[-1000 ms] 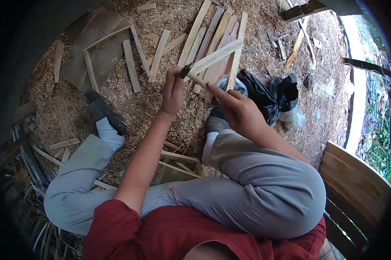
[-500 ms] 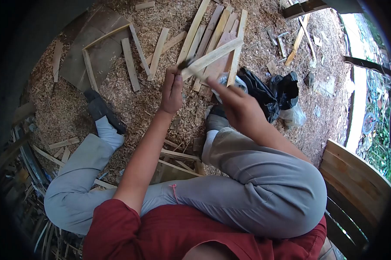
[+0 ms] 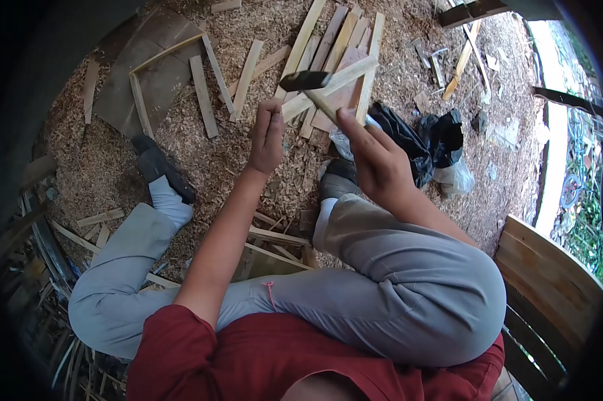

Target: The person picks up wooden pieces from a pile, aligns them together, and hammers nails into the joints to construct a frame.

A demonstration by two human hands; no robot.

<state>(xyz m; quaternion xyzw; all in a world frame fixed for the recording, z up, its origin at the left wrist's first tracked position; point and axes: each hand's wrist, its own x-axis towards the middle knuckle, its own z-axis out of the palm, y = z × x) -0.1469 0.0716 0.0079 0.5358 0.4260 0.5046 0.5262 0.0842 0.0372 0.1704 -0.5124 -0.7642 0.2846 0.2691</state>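
My right hand is wrapped round the wooden handle of a hammer, whose dark head hangs above the near end of a pale wooden strip. The fingers of my left hand are pressed together at that strip's near end, just below and left of the hammer head. From there the strip slants up to the right, its far end meeting another long strip. What lies between my left fingertips, beyond the strip's end, is too small to make out.
Several boards lie on the shavings ahead. A thin wooden frame rests on a dark sheet at the upper left. Black plastic bags are right of my foot. A plank structure stands at the lower right.
The hammer head has risen away from my left fingers and is now sharp instead of blurred. My right hand has shifted slightly right and down. My left hand has barely moved.
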